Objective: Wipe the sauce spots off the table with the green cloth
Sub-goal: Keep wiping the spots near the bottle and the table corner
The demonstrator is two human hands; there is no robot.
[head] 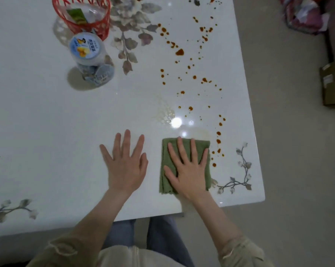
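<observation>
A person's right hand (188, 168) presses flat on a folded green cloth (163, 182) near the front right corner of a glossy white table (47, 122), fingers straight and spread apart, palm down, gripping nothing. The cloth lies under that hand, and its edges show past the thumb, the fingertips and the little finger. The left hand (126, 166) rests flat on the bare tabletop just beside the cloth on its thumb side, fingers likewise straight and fanned. It does not touch the cloth.

Brown sauce spots (179, 52) scatter across the table beyond the right hand's fingertips and run in a line close past its little finger side, the nearest drops just beside the cloth's edge. The largest blot sits far ahead of the hand. A faint pale smear (200, 132) shows on the surface just ahead of the cloth, next to a bright patch of reflected light (176, 122).

Well ahead of the left hand stands a clear plastic jar with a blue-labelled lid (86, 47), and behind it, touching or nearly so, a red openwork basket (82, 14) holding packets. A grey printed flower pattern (130, 35) spreads over the tabletop beside them. Off the table, to the right of the right hand, a cardboard box (334, 83) and a bundled bag (301, 14) lie on the floor.
</observation>
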